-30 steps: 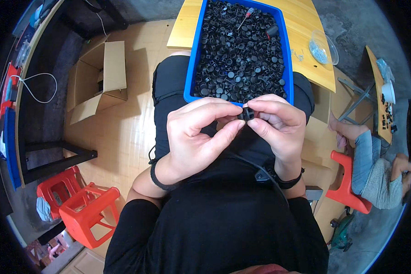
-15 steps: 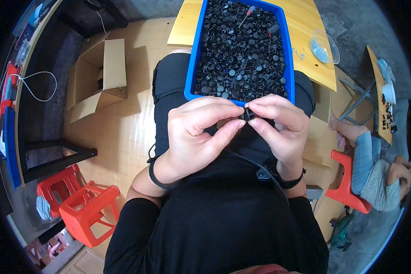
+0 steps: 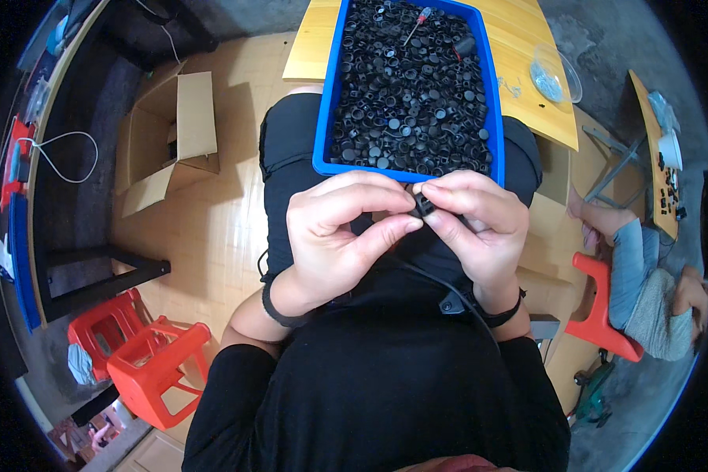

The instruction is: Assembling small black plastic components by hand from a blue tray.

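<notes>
Between the fingertips of both hands, above my lap, is a small black plastic part (image 3: pixel 424 205). My left hand (image 3: pixel 346 224) pinches its left side between thumb and fingers. Thumb and forefinger of my right hand (image 3: pixel 480 224) close on its right side. Just beyond my hands a blue tray (image 3: pixel 321 118) rests across my thighs and the table edge, full of small black plastic parts (image 3: pixel 409 102), some round and cap-like. On top of the parts lies a screwdriver (image 3: pixel 418 25) with a red and clear handle. The part's far details are hidden by my fingers.
A yellow wooden table (image 3: pixel 535 102) holds a clear tub (image 3: pixel 549 79) of small pieces. An open cardboard box (image 3: pixel 193 118) stands on the floor at left, red stools (image 3: pixel 157 370) nearer. A seated person (image 3: pixel 645 275) is at right beside a small table (image 3: pixel 657 157).
The black part has turned slightly in my fingertips, showing more of its slotted side. Both hands stay in nearly the same place; the whole view has shifted a little.
</notes>
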Available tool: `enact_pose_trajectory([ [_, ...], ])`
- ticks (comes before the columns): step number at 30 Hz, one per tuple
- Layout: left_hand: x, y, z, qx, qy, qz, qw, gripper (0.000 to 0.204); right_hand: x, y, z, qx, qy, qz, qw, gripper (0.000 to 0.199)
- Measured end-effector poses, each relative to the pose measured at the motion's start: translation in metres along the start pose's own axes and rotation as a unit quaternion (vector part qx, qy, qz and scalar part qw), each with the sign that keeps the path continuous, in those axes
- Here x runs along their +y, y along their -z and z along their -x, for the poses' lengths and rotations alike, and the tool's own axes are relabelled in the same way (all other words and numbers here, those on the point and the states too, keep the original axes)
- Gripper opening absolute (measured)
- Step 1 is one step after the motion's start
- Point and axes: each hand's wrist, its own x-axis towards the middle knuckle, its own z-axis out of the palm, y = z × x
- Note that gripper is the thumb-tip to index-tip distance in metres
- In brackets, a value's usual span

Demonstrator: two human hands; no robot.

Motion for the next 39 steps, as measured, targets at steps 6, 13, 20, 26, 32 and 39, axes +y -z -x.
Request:
enact_pose_trajectory([
  [6,0.008,-0.002,-0.005,-0.006,0.069,0.129,0.989,0.026,0.007,0.001,0.002,-0.029,0.002,-0.118,0.993,0.021],
  [13,0.002,0.005,-0.010,-0.114,-0.046,-0.026,0.992,0.036,0.012,0.006,0.004,-0.058,-0.047,-0.177,0.981,0.020],
  [20,-0.020,-0.011,-0.003,-0.092,-0.105,-0.019,0.990,0.031,0.027,0.011,0.011,-0.086,-0.103,-0.313,0.940,0.017],
  [26,-0.017,-0.034,-0.005,-0.111,0.028,-0.039,0.993,0.039,0.036,0.043,0.016,0.025,-0.098,-0.182,0.978,0.016],
  [32,0.040,-0.019,-0.020,-0.211,-0.154,0.005,0.965,0.025,0.084,0.208,0.032,0.442,-0.047,0.226,0.867,0.019],
  [39,0.055,-0.032,-0.031,-0.151,-0.359,-0.040,0.920,0.021,0.150,0.299,0.043,0.407,-0.246,0.483,0.735,0.025],
])
